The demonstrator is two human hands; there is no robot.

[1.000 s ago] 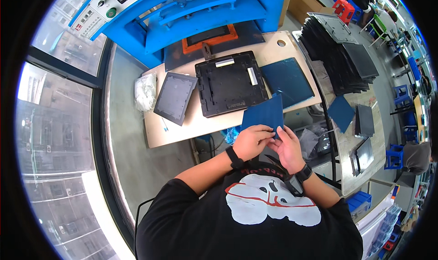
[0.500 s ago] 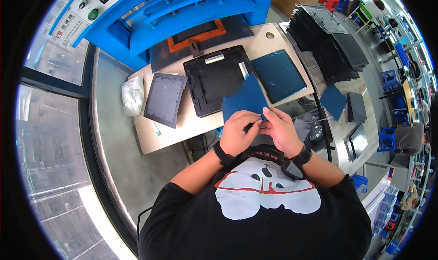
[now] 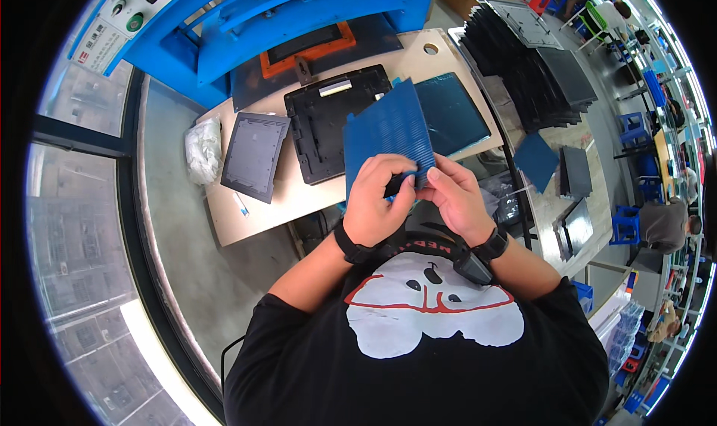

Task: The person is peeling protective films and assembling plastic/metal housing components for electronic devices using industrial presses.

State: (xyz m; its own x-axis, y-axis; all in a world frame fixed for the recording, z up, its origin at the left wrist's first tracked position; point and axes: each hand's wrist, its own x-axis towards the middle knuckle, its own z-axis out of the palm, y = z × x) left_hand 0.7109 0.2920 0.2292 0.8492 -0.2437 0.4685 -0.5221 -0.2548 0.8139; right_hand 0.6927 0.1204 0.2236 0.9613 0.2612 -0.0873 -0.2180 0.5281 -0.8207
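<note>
Both my hands are closed at the near edge of a blue, film-like sheet or panel (image 3: pixel 392 123) with fine striped shine. My left hand (image 3: pixel 379 202) pinches its near left part, with a small dark piece showing between thumb and fingers; I cannot make out what that is. My right hand (image 3: pixel 457 205) grips the near right corner. The panel is tilted up over the table's near side and partly covers a black molded tray (image 3: pixel 317 138). Right behind it lies a glossy dark panel under film (image 3: pixel 455 116). A grey rectangular panel (image 3: pixel 255 153) rests left of the tray.
A blue press machine (image 3: pixel 299 34) with an orange frame (image 3: pixel 340 37) stands behind the table (image 3: pixel 231 228). White crumpled plastic (image 3: pixel 202 151) lies at the left. On the right-hand table are stacked black panels (image 3: pixel 523 82) and a blue sheet (image 3: pixel 536 161).
The blue panel has tipped up and shows more of its striped face. My hands remain together at its near edge. The whole view has shifted slightly.
</note>
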